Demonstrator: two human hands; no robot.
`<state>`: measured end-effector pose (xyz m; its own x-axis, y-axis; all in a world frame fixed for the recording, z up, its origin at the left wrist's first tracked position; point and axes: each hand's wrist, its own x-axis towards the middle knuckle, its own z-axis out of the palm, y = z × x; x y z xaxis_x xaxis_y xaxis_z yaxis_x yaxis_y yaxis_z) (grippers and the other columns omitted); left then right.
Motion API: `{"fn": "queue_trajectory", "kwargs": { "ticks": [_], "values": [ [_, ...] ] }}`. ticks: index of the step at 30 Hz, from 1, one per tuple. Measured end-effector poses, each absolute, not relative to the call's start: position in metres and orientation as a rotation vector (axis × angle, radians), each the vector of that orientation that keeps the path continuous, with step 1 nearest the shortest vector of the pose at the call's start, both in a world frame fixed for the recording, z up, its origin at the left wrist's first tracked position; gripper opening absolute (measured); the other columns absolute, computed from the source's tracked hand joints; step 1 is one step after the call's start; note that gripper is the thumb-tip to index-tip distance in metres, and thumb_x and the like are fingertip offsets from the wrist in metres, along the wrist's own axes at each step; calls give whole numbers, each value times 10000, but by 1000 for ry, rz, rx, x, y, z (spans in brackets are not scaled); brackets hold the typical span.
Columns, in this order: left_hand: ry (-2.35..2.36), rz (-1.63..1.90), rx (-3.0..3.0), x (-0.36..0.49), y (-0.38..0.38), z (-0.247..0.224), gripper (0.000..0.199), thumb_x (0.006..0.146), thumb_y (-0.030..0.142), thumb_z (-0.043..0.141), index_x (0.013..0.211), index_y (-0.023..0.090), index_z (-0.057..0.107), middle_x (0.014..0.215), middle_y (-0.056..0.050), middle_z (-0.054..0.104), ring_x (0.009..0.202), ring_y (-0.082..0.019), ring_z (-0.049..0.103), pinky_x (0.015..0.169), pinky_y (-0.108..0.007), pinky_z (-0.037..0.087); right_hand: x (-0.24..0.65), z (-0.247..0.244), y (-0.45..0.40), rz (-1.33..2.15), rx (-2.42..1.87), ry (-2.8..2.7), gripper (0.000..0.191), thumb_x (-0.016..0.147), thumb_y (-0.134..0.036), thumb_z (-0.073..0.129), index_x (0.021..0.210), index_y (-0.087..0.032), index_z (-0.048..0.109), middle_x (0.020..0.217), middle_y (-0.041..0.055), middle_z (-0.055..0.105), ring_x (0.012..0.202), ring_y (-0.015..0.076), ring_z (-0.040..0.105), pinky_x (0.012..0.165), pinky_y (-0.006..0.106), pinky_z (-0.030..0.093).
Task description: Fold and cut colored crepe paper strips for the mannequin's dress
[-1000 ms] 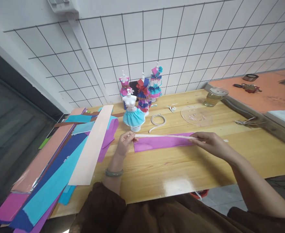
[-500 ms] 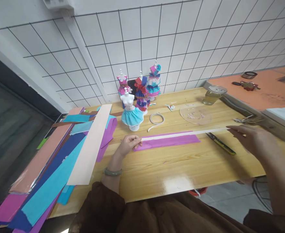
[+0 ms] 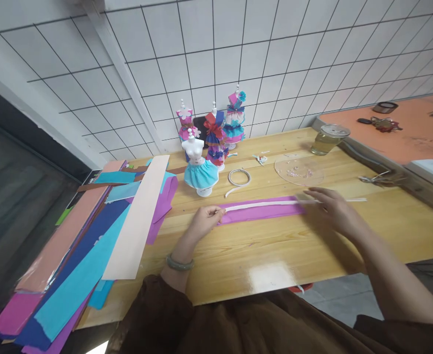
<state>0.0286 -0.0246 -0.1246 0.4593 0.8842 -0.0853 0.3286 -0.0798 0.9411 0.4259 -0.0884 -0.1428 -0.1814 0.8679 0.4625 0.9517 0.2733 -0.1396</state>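
A purple paper strip (image 3: 264,212) lies flat on the wooden table, with a narrow white tape (image 3: 266,203) stretched along its upper part. My left hand (image 3: 206,221) pinches the tape's left end at the strip's left end. Over the strip's right end is my right hand (image 3: 330,209), its fingers together on the tape, whose free end sticks out to the right beyond the hand. Behind the strip stands a small white mannequin in a light blue skirt (image 3: 201,174). A coil of tape (image 3: 239,177) rests beside it.
Coloured paper sheets (image 3: 91,246) are piled at the left. Three dressed mannequins, one in red and blue (image 3: 215,135), stand near the wall. A clear plate with beads (image 3: 299,170), a lidded glass (image 3: 329,140) and scissors (image 3: 375,178) are at the right.
My right hand has moved left along the tape, down to the strip's right end. My left hand has shifted slightly right with the strip. The yellow-and-black cutter is no longer visible.
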Motion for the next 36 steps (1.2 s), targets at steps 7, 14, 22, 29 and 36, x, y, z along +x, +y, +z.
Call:
{"fn": "queue_trajectory", "kwargs": {
  "ticks": [7, 14, 22, 29, 36],
  "values": [
    [1225, 756, 1860, 19, -19, -127, 334, 839, 434, 441, 793, 161, 629, 618, 4, 575, 578, -109, 516, 540, -207, 361, 303, -115, -78, 136, -1277, -2371, 258, 879, -235, 451, 1070, -215, 622, 982, 96, 651, 892, 206, 591, 773, 368, 495],
    [1569, 641, 2153, 14, -16, -128, 244, 828, 288, 504, 1033, 195, 600, 809, -44, 685, 742, -169, 621, 669, -254, 410, 276, -125, -83, 181, -1253, -2475, 271, 907, -226, 414, 966, -180, 675, 819, 97, 632, 773, 183, 570, 670, 314, 458],
    [1223, 398, 2412, 23, -29, -119, 127, 824, 310, 535, 847, 209, 610, 835, -18, 666, 758, -156, 592, 656, -244, 383, 275, -124, -99, 88, -1292, -2527, 294, 899, -202, 415, 1071, -204, 653, 898, 103, 615, 865, 206, 544, 714, 335, 461],
    [1168, 304, 2458, 24, -29, -122, 180, 776, 365, 610, 861, 208, 605, 861, -20, 661, 785, -173, 579, 670, -258, 372, 275, -127, -109, 65, -1316, -2465, 290, 893, -231, 436, 1098, -228, 642, 985, 108, 624, 928, 215, 557, 762, 364, 488],
    [1246, 323, 2459, 23, -29, -123, 219, 796, 404, 578, 871, 198, 592, 863, -37, 653, 802, -186, 584, 672, -267, 371, 270, -124, -108, 18, -1335, -2399, 313, 898, -229, 436, 1157, -178, 603, 1073, 133, 623, 1054, 240, 539, 863, 416, 470]
  ]
}}
